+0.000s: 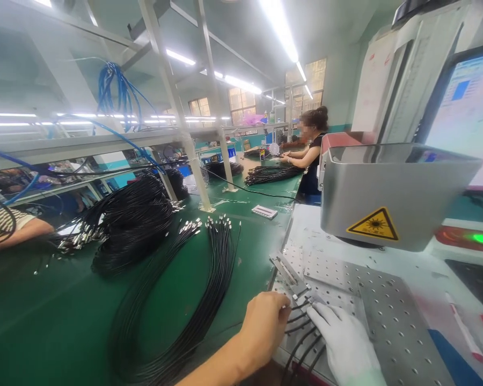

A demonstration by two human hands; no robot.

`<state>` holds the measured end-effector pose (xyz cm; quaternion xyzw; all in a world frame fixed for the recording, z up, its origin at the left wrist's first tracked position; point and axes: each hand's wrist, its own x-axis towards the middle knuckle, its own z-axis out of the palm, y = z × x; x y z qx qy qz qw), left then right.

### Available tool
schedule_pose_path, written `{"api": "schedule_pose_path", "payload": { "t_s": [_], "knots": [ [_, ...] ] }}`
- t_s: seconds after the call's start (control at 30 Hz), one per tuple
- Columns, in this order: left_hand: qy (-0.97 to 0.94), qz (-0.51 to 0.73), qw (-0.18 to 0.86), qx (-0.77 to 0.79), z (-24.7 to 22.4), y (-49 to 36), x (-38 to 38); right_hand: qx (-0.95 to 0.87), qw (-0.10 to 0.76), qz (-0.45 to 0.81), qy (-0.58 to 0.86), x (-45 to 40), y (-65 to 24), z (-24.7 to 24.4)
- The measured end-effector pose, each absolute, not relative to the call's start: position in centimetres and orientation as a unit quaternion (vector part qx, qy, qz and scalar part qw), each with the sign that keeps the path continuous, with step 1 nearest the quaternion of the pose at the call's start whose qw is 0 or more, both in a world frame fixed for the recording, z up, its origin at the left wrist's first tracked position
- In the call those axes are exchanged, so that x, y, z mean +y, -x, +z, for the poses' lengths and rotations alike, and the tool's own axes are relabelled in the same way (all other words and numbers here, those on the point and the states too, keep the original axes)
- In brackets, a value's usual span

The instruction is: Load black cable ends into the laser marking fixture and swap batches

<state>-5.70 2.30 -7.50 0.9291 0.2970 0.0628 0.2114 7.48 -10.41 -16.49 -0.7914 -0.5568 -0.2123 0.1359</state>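
Observation:
My left hand (263, 324) is bare and closed, its thumb and fingers pinching a thin black cable (300, 306) close to its end. Just right of it, my right hand (344, 338), in a white glove, bends its fingers down over the cable ends at a small metal fixture (290, 274). Several black cables (304, 343) run from beneath the gloved fingers toward the bottom edge. The gloved thumb and the connectors under the fingers are mostly hidden. The fixture sits on a perforated metal plate (338, 281).
A laser marking head (398, 193) with a yellow warning sign overhangs the plate. On the green table (261, 241) lie a loose cable bundle (213, 289), a big cable coil (132, 220) and a small slotted block (264, 212). A person (312, 150) works farther back; another's arm (28, 228) shows left.

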Motion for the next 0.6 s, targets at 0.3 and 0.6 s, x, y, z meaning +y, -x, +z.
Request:
{"api": "schedule_pose_path", "payload": {
  "t_s": [0.3, 0.6],
  "knots": [
    [-0.955, -0.044, 0.084, 0.280, -7.1, 5.4, 2.0, -0.560, 0.116, -0.189, 0.798, -10.5, -7.7, -16.9],
    [-0.955, -0.113, 0.058, 0.269, -7.0, 4.5, 2.0, -0.580, 0.078, -0.220, 0.780, -10.5, -8.1, -17.4]
  ]
}}
